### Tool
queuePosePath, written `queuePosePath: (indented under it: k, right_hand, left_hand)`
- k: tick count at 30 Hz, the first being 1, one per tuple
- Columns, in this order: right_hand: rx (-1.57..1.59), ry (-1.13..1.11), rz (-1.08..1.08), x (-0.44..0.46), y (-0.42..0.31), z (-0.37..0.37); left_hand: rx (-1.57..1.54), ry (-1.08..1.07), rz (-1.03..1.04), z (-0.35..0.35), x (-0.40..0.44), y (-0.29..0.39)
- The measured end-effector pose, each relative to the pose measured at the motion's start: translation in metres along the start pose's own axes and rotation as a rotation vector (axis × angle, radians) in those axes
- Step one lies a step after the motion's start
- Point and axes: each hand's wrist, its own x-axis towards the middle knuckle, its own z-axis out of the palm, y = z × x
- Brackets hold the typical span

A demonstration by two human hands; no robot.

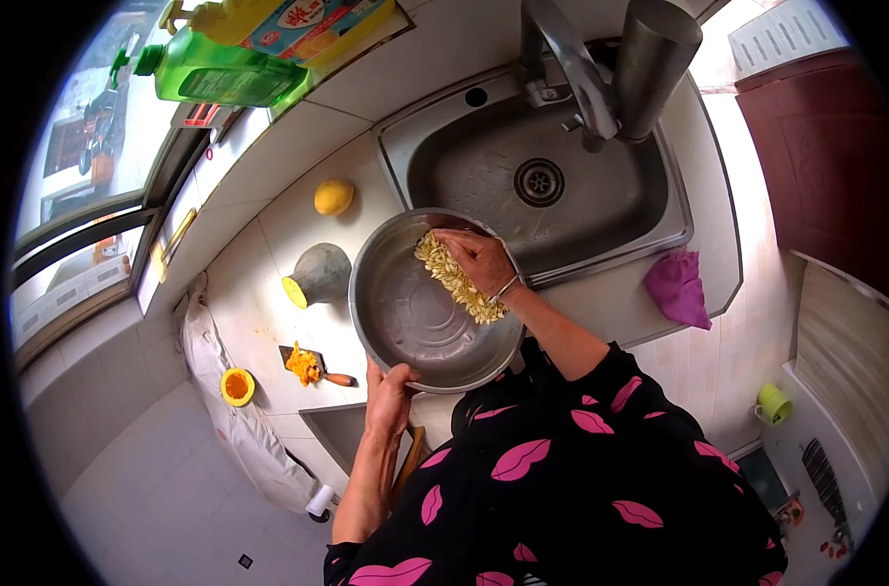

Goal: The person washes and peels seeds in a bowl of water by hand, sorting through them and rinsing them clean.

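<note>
A round metal basin (405, 303) is tilted at the sink's near left corner. My left hand (390, 391) grips its lower left rim, thumb over the edge. Inside the basin, my right hand (478, 262) rests on a heap of pale yellow seeds (444, 278) along the upper right side. Its fingers are bent and pressed together against the seeds, and their tips are partly hidden. A bracelet circles the right wrist.
The steel sink (444, 176) has a tap (586, 73) at its back. Left of the basin are a yellow fruit (334, 197), a cut squash (319, 273), orange pulp (303, 364) on a blade and a hollowed squash piece (237, 387). A purple cloth (679, 289) lies right.
</note>
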Motion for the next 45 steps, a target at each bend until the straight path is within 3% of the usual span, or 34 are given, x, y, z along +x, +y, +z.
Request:
queuePosePath:
  k: [45]
  right_hand:
    - [-0.004, 0.026, 0.024, 0.000, 0.003, -0.001]
  left_hand:
    - [0.079, 0.004, 0.055, 0.012, -0.004, 0.010]
